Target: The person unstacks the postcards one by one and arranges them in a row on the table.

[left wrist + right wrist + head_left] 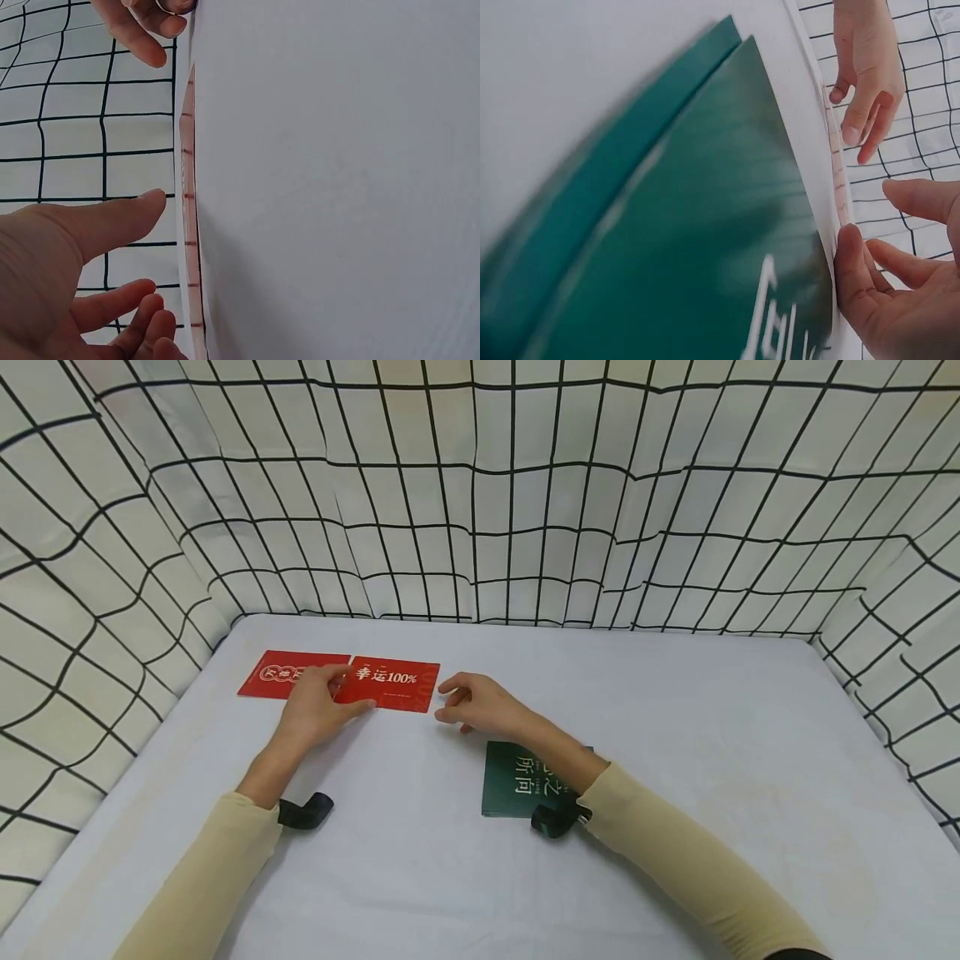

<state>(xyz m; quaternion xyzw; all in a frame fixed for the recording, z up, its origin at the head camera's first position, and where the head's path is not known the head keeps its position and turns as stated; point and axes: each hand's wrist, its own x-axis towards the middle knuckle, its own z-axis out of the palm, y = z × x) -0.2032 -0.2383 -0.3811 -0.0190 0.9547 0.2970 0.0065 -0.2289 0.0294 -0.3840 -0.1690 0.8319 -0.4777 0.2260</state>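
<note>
Two red cards lie side by side at the table's far left. The left card (258,681) bears circled white characters, and the right card (405,687) reads "100%" after white characters. My left hand (318,703) overlaps the seam between them, its thumb at the near edge of the right card and its other fingers partly hidden. Just right of that card hovers my right hand (486,703), fingers loosely bent around nothing. Beneath the right forearm is a green card stack (502,781) with white characters; the right wrist view shows its green top card (727,202) close up.
A white cloth covers the table (420,877). Black-lined netting (510,493) over pale sheeting rises behind the far edge and along both sides. Dark wrist cameras sit under both cuffs, the right one (555,821) overlapping the green stack's near edge.
</note>
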